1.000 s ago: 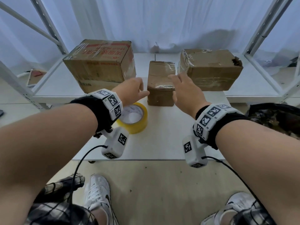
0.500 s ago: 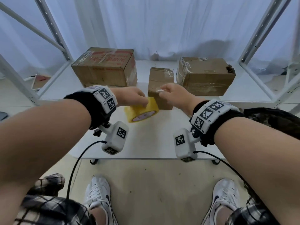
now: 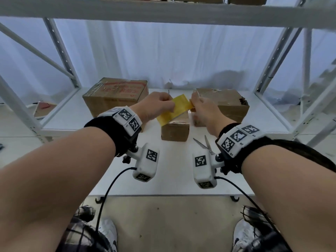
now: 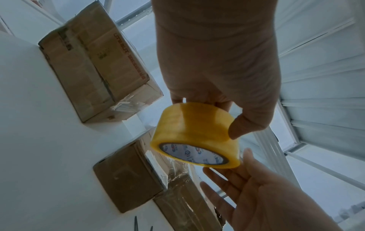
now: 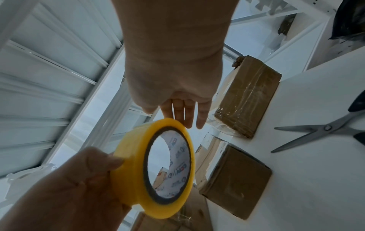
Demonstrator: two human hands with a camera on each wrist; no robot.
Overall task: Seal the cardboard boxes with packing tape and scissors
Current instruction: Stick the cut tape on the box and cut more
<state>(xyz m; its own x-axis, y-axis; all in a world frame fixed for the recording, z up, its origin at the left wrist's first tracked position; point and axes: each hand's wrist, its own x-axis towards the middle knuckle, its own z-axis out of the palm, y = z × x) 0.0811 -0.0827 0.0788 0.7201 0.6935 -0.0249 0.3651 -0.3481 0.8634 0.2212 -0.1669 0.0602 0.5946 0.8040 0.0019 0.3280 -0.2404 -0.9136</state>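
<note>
My left hand holds the yellow tape roll up in the air above the small cardboard box. Its thumb presses on the roll's outer face, with the fingers behind. My right hand is at the roll's right end; its straight fingers touch the rim of the roll without closing round it. Scissors lie with blades apart on the white table, under my right wrist. A large box stands at back left, another box at back right.
White metal shelf posts frame the table on both sides, and a shelf board runs overhead. A white curtain hangs behind the boxes. The table's front edge is near my knees.
My left hand picked the tape roll off the table and raised it above the small box. My right hand came in to its right end. The scissors now show.
</note>
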